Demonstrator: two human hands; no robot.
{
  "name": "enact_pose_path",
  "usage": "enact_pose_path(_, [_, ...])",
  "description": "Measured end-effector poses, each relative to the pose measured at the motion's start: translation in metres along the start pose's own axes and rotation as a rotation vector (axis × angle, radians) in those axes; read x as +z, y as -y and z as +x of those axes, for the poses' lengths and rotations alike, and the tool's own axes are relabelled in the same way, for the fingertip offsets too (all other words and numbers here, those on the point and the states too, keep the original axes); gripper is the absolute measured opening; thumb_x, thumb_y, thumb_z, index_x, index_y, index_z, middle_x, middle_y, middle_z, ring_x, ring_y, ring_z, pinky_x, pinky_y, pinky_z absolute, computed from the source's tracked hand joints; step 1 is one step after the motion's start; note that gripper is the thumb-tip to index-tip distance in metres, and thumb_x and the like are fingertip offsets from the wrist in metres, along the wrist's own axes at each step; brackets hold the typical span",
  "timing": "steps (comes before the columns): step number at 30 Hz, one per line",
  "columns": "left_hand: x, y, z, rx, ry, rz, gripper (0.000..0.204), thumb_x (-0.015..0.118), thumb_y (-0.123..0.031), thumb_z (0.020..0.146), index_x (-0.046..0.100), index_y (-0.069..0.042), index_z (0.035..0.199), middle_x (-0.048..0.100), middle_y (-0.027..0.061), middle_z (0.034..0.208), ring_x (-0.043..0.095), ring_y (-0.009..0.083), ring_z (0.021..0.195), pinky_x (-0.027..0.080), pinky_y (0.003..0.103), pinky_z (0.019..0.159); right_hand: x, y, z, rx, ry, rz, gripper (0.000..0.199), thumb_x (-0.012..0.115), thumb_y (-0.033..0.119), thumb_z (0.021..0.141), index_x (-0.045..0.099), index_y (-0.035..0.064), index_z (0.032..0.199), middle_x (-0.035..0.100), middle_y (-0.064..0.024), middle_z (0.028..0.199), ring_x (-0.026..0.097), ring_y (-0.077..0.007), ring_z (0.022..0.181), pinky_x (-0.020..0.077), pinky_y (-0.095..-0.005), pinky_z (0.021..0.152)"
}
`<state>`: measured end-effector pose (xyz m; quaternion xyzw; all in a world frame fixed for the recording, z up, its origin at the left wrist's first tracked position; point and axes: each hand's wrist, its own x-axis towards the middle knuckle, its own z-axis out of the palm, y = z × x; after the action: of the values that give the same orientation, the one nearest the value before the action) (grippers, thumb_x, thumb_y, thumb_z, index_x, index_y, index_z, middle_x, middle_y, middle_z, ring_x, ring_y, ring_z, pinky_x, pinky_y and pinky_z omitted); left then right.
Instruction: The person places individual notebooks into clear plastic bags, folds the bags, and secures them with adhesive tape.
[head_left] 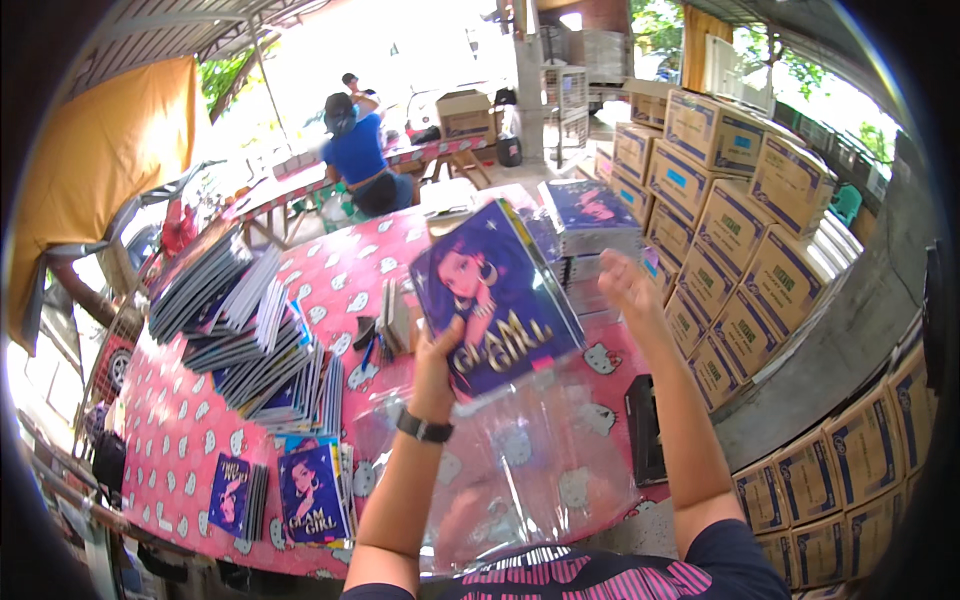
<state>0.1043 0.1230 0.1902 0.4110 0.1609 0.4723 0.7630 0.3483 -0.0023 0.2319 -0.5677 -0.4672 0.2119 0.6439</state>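
Note:
In front of me my left hand point(436, 368) grips a small bundle of notebooks point(495, 310) by its lower left side, thumb over the front. The top cover is purple with a drawn figure, and other coloured edges show behind it. Raised to the right of the bundle, my right hand point(628, 284) has its fingers curled closed; whatever may be in them cannot be made out. Beyond that hand rises a tall stack of similar notebooks point(592, 212). Clear plastic sheets or bags point(490, 480) lie on the table below my hands.
Piles of notebooks point(215, 290) cover the left of the pink patterned table point(190, 400), with two smaller stacks nearer me point(312, 492). A dark tray-like object point(645, 430) lies at the right edge. Cardboard boxes point(740, 240) are stacked to the right. A person in blue point(358, 155) sits beyond.

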Motion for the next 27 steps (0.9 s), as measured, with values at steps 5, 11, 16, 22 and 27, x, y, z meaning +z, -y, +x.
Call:
enact_pose_path(5, [0.018, -0.021, 0.113, -0.196, 0.196, -0.191, 0.033, 0.057, -0.017, 0.089, 0.052, 0.005, 0.113, 0.065, 0.0152, 0.099, 0.067, 0.0223, 0.079, 0.057, 0.033, 0.072, -0.073, -0.131, 0.129, 0.092, -0.556, -0.406, 0.092, 0.058, 0.066, 0.075, 0.037, -0.0015, 0.134, 0.031, -0.0248, 0.142, 0.027, -0.036, 0.133, 0.0218, -0.0426, 0.109])
enact_pose_path(11, [0.05, 0.004, 0.194, -0.049, 0.124, 0.166, 0.051, 0.064, -0.007, 0.08, 0.042, -0.004, 0.126, 0.059, 0.0106, 0.108, 0.062, 0.0192, 0.086, 0.055, 0.032, 0.069, -0.106, -0.151, 0.174, 0.092, -0.591, -0.48, 0.089, 0.052, 0.062, 0.079, 0.037, -0.0069, 0.132, 0.039, -0.0301, 0.134, 0.035, -0.0383, 0.128, 0.0272, -0.0407, 0.106])
enact_pose_path(16, [0.042, 0.046, 0.232, -0.097, 0.086, 0.713, 0.085, 0.074, -0.013, 0.069, 0.022, -0.002, 0.136, 0.051, 0.0142, 0.116, 0.054, 0.0224, 0.1, 0.049, 0.037, 0.079, -0.126, -0.179, 0.189, 0.078, -0.534, -0.433, 0.078, 0.051, 0.051, 0.083, 0.043, -0.0143, 0.123, 0.05, -0.0347, 0.12, 0.044, -0.0408, 0.121, 0.0322, -0.0387, 0.101])
enact_pose_path(22, [0.006, 0.039, 0.235, -0.021, -0.023, 0.637, 0.075, 0.071, -0.016, 0.071, 0.03, 0.004, 0.13, 0.052, 0.013, 0.114, 0.055, 0.0229, 0.1, 0.043, 0.034, 0.089, -0.108, -0.194, 0.191, -0.107, -0.416, -0.578, 0.072, 0.047, 0.052, 0.088, 0.051, -0.0133, 0.116, 0.056, -0.033, 0.111, 0.052, -0.0416, 0.11, 0.0385, -0.0373, 0.095])
enact_pose_path(27, [-0.028, 0.068, 0.167, -0.013, -0.019, 0.429, 0.067, 0.047, -0.034, 0.096, 0.012, -0.003, 0.145, 0.054, 0.0094, 0.118, 0.052, 0.0187, 0.105, 0.04, 0.033, 0.094, -0.117, -0.166, 0.216, 0.03, -0.153, -0.909, 0.048, 0.051, 0.042, 0.09, 0.06, 0.0007, 0.112, 0.06, -0.0191, 0.114, 0.055, -0.0292, 0.108, 0.0383, -0.0354, 0.096])
